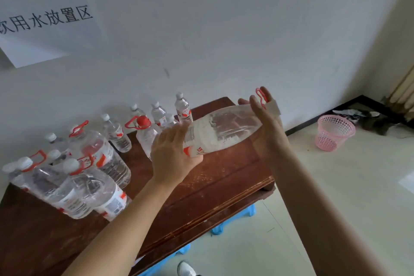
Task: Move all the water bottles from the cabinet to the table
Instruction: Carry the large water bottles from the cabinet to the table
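In the upper left of the frame a paper sign (42,18) hangs on the wall; its black characters read 用水放置区, with one more character cut off at the edge. Below it, at the left end of the dark wooden table (224,184), stand big water jugs (100,154) with red carry handles and white labels printed in red, the print too blurred to read. Small water bottles (183,107) with white caps stand behind them against the wall, and a red-capped bottle (145,132) stands nearest my hands.

My left hand (170,157) cups the base of a large water bottle (224,132), thumb on top and fingers curled underneath. I hold the bottle above the middle of the table, lying almost flat. Its long axis runs from lower left to upper right, base toward the jugs and neck toward the right. Its white label sits near the base, the small text unreadable. My right hand (266,127) wraps the neck, and the red handle (261,96) loops over my fingers.

A blue stool (237,217) shows under the table edge. A pink basket (335,133) stands on the floor at the right.
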Action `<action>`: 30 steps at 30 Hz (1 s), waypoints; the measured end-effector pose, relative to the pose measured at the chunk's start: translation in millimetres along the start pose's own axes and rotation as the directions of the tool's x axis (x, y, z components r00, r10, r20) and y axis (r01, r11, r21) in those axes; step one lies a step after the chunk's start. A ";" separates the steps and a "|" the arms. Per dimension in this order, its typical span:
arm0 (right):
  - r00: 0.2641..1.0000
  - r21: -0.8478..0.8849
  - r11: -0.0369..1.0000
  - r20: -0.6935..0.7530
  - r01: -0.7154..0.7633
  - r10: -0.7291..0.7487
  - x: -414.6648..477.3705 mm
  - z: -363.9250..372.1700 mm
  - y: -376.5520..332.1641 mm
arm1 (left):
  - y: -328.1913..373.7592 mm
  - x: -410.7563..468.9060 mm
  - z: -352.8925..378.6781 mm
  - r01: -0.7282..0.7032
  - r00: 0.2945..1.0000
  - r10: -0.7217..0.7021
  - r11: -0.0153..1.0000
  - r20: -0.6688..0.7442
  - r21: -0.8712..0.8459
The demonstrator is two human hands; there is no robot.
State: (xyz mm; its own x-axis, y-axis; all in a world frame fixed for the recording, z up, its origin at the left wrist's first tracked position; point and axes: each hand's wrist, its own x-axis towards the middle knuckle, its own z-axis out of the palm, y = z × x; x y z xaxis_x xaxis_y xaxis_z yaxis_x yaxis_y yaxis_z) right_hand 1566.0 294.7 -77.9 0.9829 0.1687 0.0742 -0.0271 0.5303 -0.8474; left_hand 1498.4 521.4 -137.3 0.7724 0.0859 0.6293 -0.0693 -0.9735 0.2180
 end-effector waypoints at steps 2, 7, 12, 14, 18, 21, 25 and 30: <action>1.000 -0.070 0.997 -0.007 -0.013 0.012 11.2 4.4 12.4 | -1.7 -4.4 19.3 0.048 0.999 -0.047 0.999 0.016 -0.024; 0.997 -0.224 0.974 0.063 -0.025 0.040 50.8 14.6 35.7 | -13.5 4.4 61.6 0.234 0.966 -0.230 0.972 0.116 -0.023; 0.983 -0.316 0.949 0.177 0.015 0.043 97.9 28.0 53.5 | -32.7 26.1 107.7 0.441 0.879 -0.418 0.896 0.227 -0.057; 0.975 -0.410 0.912 0.214 0.032 0.062 119.5 31.6 68.2 | -35.3 31.4 130.3 0.522 0.837 -0.490 0.849 0.244 -0.083; 0.964 -0.592 0.806 0.223 0.016 0.144 155.3 30.3 103.1 | -43.8 27.6 176.7 0.655 0.734 -0.564 0.735 0.378 -0.176; 0.952 -0.679 0.734 0.214 -0.016 0.219 178.1 20.5 125.3 | -47.7 20.0 203.2 0.727 0.661 -0.585 0.653 0.469 -0.211; 0.923 -0.730 0.682 0.234 -0.041 0.306 197.4 16.8 138.5 | -45.8 17.2 221.4 0.790 0.594 -0.632 0.573 0.497 -0.217; 0.822 -0.750 0.661 0.379 0.005 0.424 203.5 27.6 150.4 | -42.5 8.1 224.8 0.854 0.519 -0.710 0.446 0.475 -0.267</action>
State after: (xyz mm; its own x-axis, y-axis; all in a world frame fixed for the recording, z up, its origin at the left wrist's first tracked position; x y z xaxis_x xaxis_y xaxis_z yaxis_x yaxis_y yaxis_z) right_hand 1756.9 431.7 -175.7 0.7276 0.6787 -0.0994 0.1235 -0.2722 -0.9543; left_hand 1649.5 515.8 -309.2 0.7505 0.6352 -0.1825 0.4605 -0.3046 0.8338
